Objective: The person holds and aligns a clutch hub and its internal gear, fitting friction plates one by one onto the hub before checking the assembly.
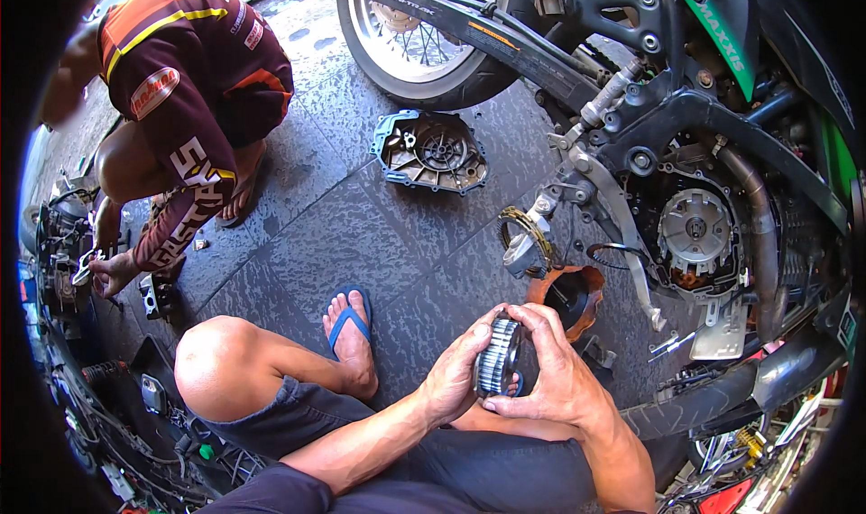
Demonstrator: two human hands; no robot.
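Observation:
A splined metal clutch hub (495, 359) is held up over my lap between both hands, its ridged side showing. My left hand (458, 371) grips it from the left, fingers closed on its edge. From the right, my right hand (566, 374) curls around it, thumb below and fingers at the top. Just beyond my hands stands an orange bowl-like container (538, 290) with a dark inside. Thin ring-shaped clutch plates (532, 230) are stacked near the motorcycle's foot peg. In the opened engine side sits a round metal clutch basket (695, 228).
The motorcycle (541, 63) fills the right and far side. A removed engine cover (431, 151) lies inner side up on dark floor tiles. At the left a person in a maroon jersey (198, 90) crouches, hands on other parts. Engine parts (155, 296) lie near my left knee.

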